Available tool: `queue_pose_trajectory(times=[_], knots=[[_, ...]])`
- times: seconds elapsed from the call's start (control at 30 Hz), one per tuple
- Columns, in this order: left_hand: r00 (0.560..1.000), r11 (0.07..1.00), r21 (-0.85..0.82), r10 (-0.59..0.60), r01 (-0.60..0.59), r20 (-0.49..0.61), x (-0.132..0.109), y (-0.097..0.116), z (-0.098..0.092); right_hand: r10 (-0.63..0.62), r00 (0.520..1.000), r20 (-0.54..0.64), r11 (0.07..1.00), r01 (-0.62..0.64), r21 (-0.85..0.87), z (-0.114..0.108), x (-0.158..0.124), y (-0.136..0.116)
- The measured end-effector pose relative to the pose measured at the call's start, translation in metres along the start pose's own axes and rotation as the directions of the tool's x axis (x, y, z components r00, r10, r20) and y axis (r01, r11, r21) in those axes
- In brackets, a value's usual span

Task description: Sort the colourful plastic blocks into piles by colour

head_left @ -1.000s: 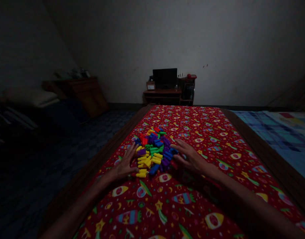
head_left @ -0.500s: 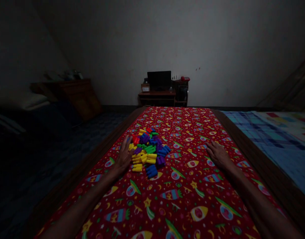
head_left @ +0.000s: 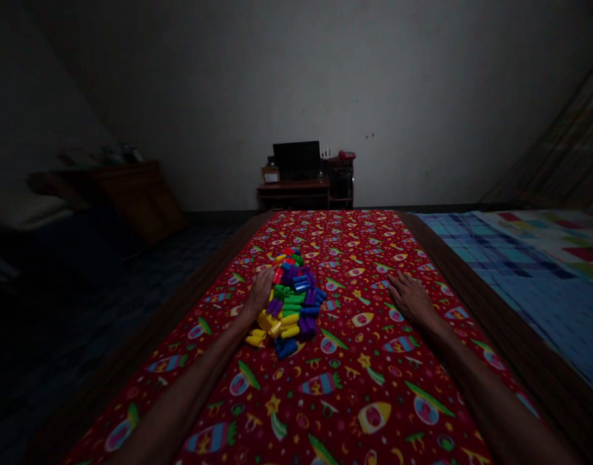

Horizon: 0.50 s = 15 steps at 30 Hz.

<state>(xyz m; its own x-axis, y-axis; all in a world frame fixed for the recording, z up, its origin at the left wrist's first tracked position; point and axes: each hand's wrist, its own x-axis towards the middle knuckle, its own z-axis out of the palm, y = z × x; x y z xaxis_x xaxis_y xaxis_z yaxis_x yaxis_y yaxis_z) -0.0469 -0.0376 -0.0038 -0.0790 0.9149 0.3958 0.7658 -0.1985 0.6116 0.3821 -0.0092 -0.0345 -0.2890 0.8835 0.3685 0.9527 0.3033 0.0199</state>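
Observation:
A heap of plastic toy blocks (head_left: 292, 303) shaped like joined tubes, in yellow, green, blue, purple and red, lies on the red printed cloth (head_left: 364, 400). At the heap's left edge, my left hand (head_left: 258, 296) presses against the blocks with its fingers pointing forward. The fingertips are partly hidden by the dim light, and no block shows gripped in the palm. My right hand (head_left: 413, 298) rests palm down on the cloth, right of the heap and apart from it. Its fingers are slightly spread and hold nothing.
The cloth covers a long table with a brown border (head_left: 446, 278). Beyond its far end stands a desk (head_left: 294, 186) with a dark monitor (head_left: 297, 159). A wooden cabinet (head_left: 139, 197) is at the left, and a blue checked bed sheet (head_left: 500, 278) spreads at the right.
My left hand has moved rightward into the heap's left side, and the blocks have shifted and bunched closer together. My right hand stays flat on the cloth. The view has turned slightly right.

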Motion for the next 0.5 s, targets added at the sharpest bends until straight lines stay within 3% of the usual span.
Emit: queue_pose_trajectory(times=[0.17, 0.27, 0.33, 0.43, 0.5], knots=[[0.968, 0.975, -0.128, 0.200, -0.182, 0.149, -0.005, 0.060, 0.036, -0.003, 1.000, -0.008, 1.000, 0.003, -0.014, 0.000, 0.000, 0.000], [0.952, 0.960, -0.172, 0.249, -0.219, 0.176, 0.004, 0.078, 0.045, 0.002, 1.000, -0.006, 1.000, -0.003, -0.023, -0.001, 0.001, -0.001], [0.970, 0.974, -0.124, 0.206, -0.191, 0.126, 0.018, 0.073, 0.041, 0.007, 1.000, -0.006, 1.000, -0.007, -0.023, -0.003, 0.001, -0.001], [0.998, 0.999, -0.013, 0.050, -0.050, 0.029, 0.044, 0.050, 0.025, 0.010, 1.000, -0.011, 1.000, -0.010, -0.019, -0.004, 0.002, -0.003], [1.000, 1.000, 0.009, -0.012, 0.012, 0.022, 0.059, 0.034, 0.017, 0.019, 1.000, -0.015, 1.000, -0.019, -0.014, -0.005, 0.002, -0.003]])
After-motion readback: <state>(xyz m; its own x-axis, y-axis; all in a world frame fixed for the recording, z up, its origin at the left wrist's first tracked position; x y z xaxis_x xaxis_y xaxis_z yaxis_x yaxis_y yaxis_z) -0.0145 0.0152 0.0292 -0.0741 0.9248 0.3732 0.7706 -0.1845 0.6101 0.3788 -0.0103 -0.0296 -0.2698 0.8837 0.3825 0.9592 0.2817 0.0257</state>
